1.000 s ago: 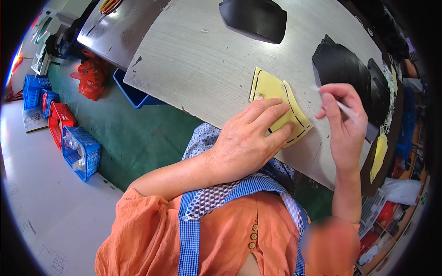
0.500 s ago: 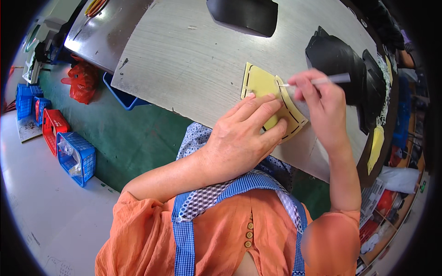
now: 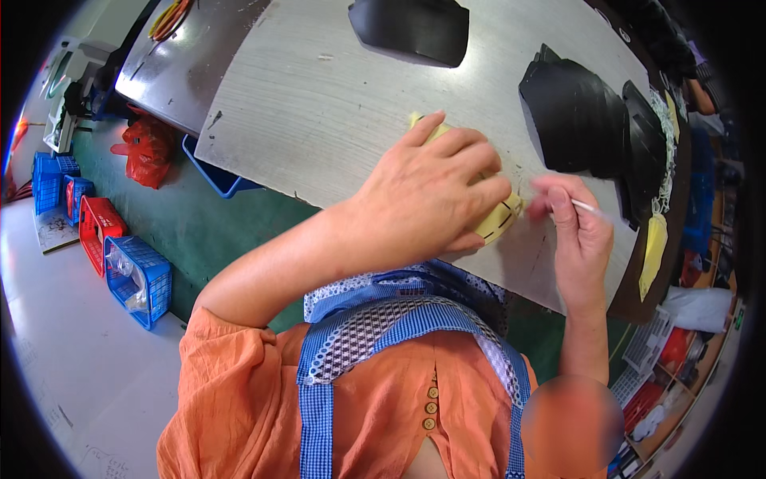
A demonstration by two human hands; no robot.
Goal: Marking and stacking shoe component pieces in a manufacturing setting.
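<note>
A curved yellow template (image 3: 501,223) with dark slots along its edges lies on the pale table near my body. My left hand (image 3: 435,191) arches over it, palm down, fingers and thumb bent at its edges, hiding most of it. Beside the template's right end, my right hand (image 3: 581,231) pinches a slim white pen-like stick (image 3: 589,209) between thumb and fingers. The stick points away to the right, and its tip is blurred. Whatever lies beneath the template cannot be made out.
Black sheet pieces lie on the table (image 3: 303,120): one piece (image 3: 415,30) at the far edge, a stack (image 3: 574,116) at right. A yellow strip (image 3: 653,247) hangs by the right edge. Blue (image 3: 140,279) and red baskets (image 3: 97,227) and a red bag (image 3: 146,152) are at left.
My right hand has moved down and right, off the template, turning the stick. My left hand has shifted up and right and now covers more of the template.
</note>
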